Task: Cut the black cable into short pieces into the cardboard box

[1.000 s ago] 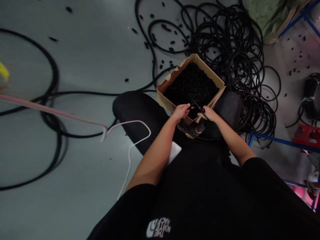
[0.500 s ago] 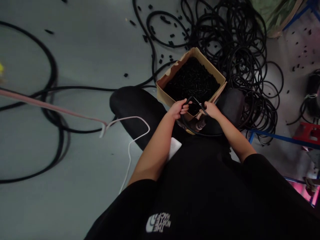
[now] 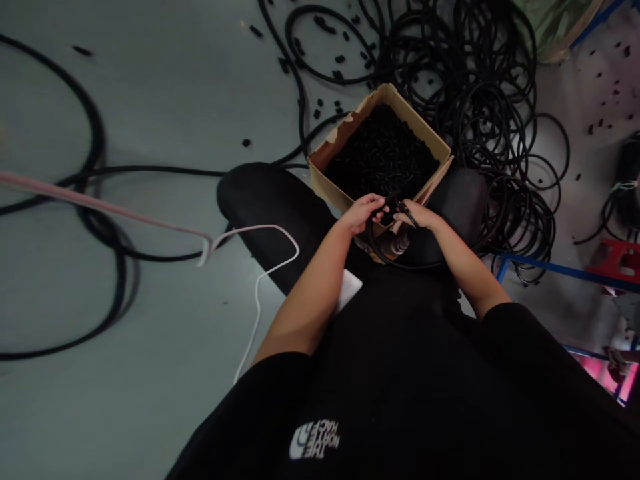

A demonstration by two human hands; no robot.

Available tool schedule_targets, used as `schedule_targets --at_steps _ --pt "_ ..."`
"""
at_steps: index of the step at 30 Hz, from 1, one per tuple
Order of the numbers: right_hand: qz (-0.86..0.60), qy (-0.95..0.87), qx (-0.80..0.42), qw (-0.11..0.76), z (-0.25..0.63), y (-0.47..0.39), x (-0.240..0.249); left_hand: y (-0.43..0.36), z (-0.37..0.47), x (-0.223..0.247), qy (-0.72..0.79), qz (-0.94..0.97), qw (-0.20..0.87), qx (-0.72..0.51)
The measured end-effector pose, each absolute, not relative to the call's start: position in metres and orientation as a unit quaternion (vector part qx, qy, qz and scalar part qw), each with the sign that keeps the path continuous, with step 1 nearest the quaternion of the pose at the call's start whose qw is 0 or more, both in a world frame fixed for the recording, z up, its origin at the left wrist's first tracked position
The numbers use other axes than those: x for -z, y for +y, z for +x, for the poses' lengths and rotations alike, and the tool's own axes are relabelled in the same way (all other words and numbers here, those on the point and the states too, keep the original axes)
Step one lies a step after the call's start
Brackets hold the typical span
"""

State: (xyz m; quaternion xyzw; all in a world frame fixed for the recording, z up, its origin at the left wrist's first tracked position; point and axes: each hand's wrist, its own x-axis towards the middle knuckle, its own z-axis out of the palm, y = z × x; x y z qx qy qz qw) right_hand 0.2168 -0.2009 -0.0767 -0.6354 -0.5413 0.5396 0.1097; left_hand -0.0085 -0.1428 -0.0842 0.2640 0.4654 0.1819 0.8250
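Over the near corner of a cardboard box (image 3: pixel 330 187), my left hand (image 3: pixel 364 213) is closed on a black rubber hose (image 3: pixel 385 259), its fingers pinched near the end. The hose bends down below my hands and runs off to the right across my lap. My right hand (image 3: pixel 419 215) is closed around a dark-handled pair of scissors (image 3: pixel 411 217); a handle loop shows, but the blades are hard to see against the black. Both hands are close together. Many short black hose pieces (image 3: pixel 383 150) fill the box, which sits between my knees.
A tangled heap of black hose (image 3: pixel 480 107) lies beyond the box to the right, and loose hose loops (image 3: pixel 103 180) lie on the left floor. Cut bits are scattered about. A white cord (image 3: pixel 259 293) hangs at left. A blue frame (image 3: pixel 550 265) and red stool (image 3: pixel 615 260) stand right.
The hose end stood up in a bend with the metal scissors across it; now that bend is gone and my hands sit nearer each other. The view has shifted slightly.
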Motion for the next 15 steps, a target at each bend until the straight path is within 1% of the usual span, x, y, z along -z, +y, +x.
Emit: schedule_targets --at_steps 3,5,9,15 --pt "-0.646 -0.528 -0.546 0.071 0.213 -0.197 0.07 -0.142 -0.006 0.086 0.467 0.279 0.821 -0.173" --pt "-0.675 -0.515 -0.525 0.053 0.211 -0.196 0.066 -0.141 -0.006 0.087 0.47 0.281 0.819 -0.175" --pt "-0.714 -0.496 -0.492 0.044 0.21 -0.197 0.059 -0.139 -0.006 0.087 0.47 0.269 0.817 -0.199" --pt "-0.753 -0.51 -0.416 0.0 0.211 -0.195 0.06 -0.142 -0.007 0.086 0.479 0.274 0.808 -0.205"
